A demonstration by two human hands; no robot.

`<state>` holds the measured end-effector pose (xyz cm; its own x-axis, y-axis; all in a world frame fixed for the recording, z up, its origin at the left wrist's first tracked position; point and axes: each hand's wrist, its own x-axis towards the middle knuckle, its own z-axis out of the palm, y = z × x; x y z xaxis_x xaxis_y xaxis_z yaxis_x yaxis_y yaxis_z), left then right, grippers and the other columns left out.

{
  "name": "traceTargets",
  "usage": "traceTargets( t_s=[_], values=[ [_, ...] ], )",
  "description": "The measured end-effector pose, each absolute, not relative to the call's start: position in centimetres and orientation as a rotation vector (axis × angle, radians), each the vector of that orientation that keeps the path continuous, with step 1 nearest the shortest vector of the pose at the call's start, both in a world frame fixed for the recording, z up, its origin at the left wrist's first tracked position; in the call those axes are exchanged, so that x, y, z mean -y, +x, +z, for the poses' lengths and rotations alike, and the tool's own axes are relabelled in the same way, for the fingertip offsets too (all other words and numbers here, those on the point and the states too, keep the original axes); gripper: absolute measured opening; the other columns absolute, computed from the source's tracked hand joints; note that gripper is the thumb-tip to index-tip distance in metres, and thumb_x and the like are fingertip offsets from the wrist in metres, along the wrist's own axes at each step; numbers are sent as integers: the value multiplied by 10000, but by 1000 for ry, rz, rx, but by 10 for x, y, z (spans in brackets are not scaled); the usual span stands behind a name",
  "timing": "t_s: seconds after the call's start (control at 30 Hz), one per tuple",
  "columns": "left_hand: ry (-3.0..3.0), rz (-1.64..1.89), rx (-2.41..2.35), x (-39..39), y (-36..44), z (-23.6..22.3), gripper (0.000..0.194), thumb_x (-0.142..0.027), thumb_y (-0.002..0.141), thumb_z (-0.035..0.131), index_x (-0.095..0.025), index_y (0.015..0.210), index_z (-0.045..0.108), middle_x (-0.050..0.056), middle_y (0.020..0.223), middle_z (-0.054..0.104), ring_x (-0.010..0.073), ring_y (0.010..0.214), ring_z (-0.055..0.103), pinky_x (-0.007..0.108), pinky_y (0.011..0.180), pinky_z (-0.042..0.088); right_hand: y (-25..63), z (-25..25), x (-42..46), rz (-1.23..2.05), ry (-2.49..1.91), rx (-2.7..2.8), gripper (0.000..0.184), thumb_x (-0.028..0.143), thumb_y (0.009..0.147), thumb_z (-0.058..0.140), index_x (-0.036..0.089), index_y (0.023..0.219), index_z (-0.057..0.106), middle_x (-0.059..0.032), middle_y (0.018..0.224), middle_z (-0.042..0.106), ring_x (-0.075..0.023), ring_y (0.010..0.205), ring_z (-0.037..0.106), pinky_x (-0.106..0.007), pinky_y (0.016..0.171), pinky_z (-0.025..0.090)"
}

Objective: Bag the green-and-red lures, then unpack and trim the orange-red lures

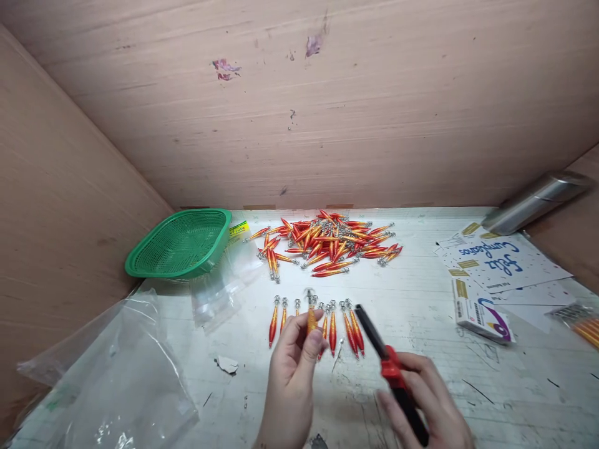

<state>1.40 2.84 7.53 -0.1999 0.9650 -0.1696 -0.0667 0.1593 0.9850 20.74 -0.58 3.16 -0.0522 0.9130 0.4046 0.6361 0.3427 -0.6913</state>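
Pinched between thumb and fingers of my left hand is a red-and-gold squid jig, its hook crown pointing up. My right hand is wrapped round a red and black long-nosed lighter, whose dark metal nozzle slants up and left; no flame shows. Just beyond my left hand lies a row of several similar squid jigs, hooks facing away from me, partly hidden by my fingers. Farther back is a large loose pile of the same squid jigs.
A green plastic basket stands at the back left, with clear plastic bags in front. On the right are printed cards, a small white box, a metal flask and a packet of orange sticks. Wooden walls enclose the tabletop.
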Motion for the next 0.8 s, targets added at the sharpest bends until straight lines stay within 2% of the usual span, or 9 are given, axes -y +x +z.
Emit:
traceTargets(
  t_s=[0.07,0.13,0.27,0.4,0.53,0.73,0.8],
  values=[
    [1034,1218,-1572,-36,-3,66,391,-491,811,630,-177,1040,676,75,921,662,208,848,583,293,769,466,243,11,3,266,-1601,1805,218,414,907,526,230,962,631,-91,1003,576,-224,869,655,-289,692,555],
    [1133,1136,-1721,-43,-19,52,361,-449,798,608,-169,1014,677,79,900,678,217,808,600,309,731,477,279,-10,3,146,-1829,1819,314,512,888,494,233,894,639,-76,916,564,-228,755,648,-315,588,538],
    [1374,936,-1907,-52,-27,30,256,-342,802,544,-170,932,682,66,862,647,189,671,615,322,679,504,319,-34,6,-42,-2073,1825,429,575,874,402,221,848,642,-94,891,542,-268,719,612,-417,628,525],
    [1641,633,-2088,-61,-10,24,219,-226,863,491,-177,994,660,70,907,630,189,733,652,308,712,514,315,-33,8,-233,-2136,1887,452,567,880,361,218,820,642,-108,869,531,-269,695,569,-424,612,501],
    [1739,457,-2182,-72,2,23,224,-165,881,492,-174,1060,626,88,986,652,219,853,654,318,760,499,310,-40,10,-400,-2204,1957,415,556,873,410,219,863,652,-128,880,549,-286,721,559,-402,569,474],
    [1853,352,-2219,-64,3,16,176,-152,884,479,-188,889,651,90,908,648,256,882,622,313,681,463,319,-47,3,-568,-2139,1973,509,656,838,445,191,885,647,-187,970,578,-367,827,564,-508,646,470],
    [1971,327,-2215,-65,4,20,185,-187,904,479,-192,884,663,89,885,640,251,877,609,318,707,467,310,-28,-14,-550,-2030,1992,461,607,865,449,191,911,642,-181,982,588,-368,854,561,-502,654,464]
  ],
)
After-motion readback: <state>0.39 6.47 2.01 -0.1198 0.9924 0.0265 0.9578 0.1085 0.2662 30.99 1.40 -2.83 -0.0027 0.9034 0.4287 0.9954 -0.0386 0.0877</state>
